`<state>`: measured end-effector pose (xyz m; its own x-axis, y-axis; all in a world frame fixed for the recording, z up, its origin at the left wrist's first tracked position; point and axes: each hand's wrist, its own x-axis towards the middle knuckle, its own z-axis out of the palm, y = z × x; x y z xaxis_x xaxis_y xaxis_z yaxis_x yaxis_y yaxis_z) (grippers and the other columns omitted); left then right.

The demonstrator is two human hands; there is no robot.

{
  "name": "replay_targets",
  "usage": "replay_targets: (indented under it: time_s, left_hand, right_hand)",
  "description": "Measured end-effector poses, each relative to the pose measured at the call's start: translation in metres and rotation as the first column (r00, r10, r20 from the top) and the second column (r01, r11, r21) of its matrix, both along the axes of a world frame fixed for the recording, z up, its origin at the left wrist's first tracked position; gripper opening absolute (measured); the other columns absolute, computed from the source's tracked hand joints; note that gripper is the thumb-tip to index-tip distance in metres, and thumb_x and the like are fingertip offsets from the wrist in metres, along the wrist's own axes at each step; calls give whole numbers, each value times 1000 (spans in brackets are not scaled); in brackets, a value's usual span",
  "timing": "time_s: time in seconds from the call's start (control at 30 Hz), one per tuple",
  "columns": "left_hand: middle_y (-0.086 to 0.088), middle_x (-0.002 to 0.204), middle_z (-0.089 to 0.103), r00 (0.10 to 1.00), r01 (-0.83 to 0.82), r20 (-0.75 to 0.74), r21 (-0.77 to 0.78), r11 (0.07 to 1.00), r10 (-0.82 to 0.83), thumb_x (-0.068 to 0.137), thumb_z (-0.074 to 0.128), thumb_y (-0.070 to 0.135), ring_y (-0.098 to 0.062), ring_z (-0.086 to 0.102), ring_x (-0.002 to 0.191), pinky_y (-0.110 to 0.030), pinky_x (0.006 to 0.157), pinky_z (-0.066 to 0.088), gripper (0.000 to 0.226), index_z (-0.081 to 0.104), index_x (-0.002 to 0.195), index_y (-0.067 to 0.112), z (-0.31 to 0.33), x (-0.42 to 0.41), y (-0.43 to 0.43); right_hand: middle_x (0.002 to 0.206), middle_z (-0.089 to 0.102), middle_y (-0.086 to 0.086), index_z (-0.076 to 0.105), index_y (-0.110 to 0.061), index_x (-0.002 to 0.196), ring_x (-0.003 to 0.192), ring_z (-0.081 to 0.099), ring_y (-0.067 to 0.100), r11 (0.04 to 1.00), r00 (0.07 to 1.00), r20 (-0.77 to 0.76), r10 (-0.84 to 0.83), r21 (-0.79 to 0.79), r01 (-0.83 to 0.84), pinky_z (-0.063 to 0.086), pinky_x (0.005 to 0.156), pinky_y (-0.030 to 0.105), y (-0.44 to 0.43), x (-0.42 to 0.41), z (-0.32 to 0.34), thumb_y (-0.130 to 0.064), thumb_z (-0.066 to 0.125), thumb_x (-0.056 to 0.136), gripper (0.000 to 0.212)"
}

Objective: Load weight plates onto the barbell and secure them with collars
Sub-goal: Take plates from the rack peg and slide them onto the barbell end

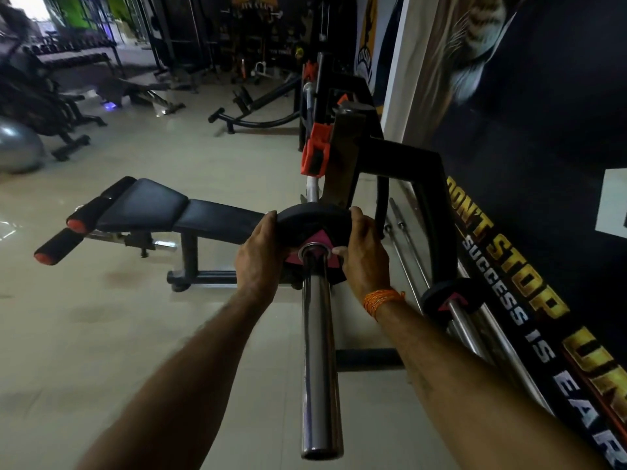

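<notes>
A small black weight plate (314, 220) with a pink triangle mark sits on the chrome barbell sleeve (317, 351), which points toward me. My left hand (258, 256) grips the plate's left rim and my right hand (364, 252) grips its right rim, thumb near the hub. An orange thread band circles my right wrist. Farther along the bar, an orange and black collar (315, 149) is clamped on the shaft beside the rack upright (349, 147).
A black padded bench (176, 212) with red-tipped foam rollers stands to the left under the bar. Spare bars (407, 262) and another small plate (448, 296) rest by the painted wall on the right. A grey exercise ball (18, 149) and machines lie far left.
</notes>
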<state>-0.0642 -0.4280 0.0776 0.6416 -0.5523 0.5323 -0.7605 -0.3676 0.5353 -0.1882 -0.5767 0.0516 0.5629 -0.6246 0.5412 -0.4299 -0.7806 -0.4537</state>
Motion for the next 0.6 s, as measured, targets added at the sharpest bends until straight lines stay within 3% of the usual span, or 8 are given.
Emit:
replay_targets:
  time_s: [0.37, 0.47, 0.53, 0.6]
  left_hand:
    - [3, 102, 70, 997, -71, 7, 91, 993, 71, 87, 74, 29, -8, 64, 77, -22, 61, 52, 45, 49, 123, 25, -1, 16, -15]
    - [-5, 111, 67, 995, -87, -22, 183, 979, 92, 88, 73, 27, -11, 57, 76, -25, 61, 49, 57, 41, 135, 19, 10, 12, -14]
    - [-9, 123, 59, 995, -86, -39, 210, 974, 96, 84, 77, 29, -17, 60, 86, -33, 68, 55, 75, 32, 142, 15, 18, 4, -8]
    - [-9, 127, 53, 995, -80, -51, 153, 985, 89, 81, 78, 34, -23, 60, 101, -39, 79, 57, 80, 31, 142, 16, 24, -11, 2]
  right_hand:
    - [134, 49, 12, 20, -22, 153, 114, 64, 28, 999, 996, -80, -35, 31, 38, 64, 71, 34, -13, 8, 7, -13, 81, 84, 93]
    - [144, 45, 13, 15, -24, 154, 126, 56, 31, 994, 988, -156, 16, 110, 1, 62, 84, 41, -8, -3, 23, -17, 81, 83, 97]
    - [158, 32, 12, 13, -24, 158, 140, 44, 33, 989, 981, -182, 64, 143, -38, 56, 97, 49, -2, -22, 36, -27, 77, 86, 96]
    - [164, 23, 11, 17, -22, 159, 148, 33, 32, 993, 977, -203, 59, 110, -37, 48, 106, 51, 5, -50, 49, -36, 70, 92, 87]
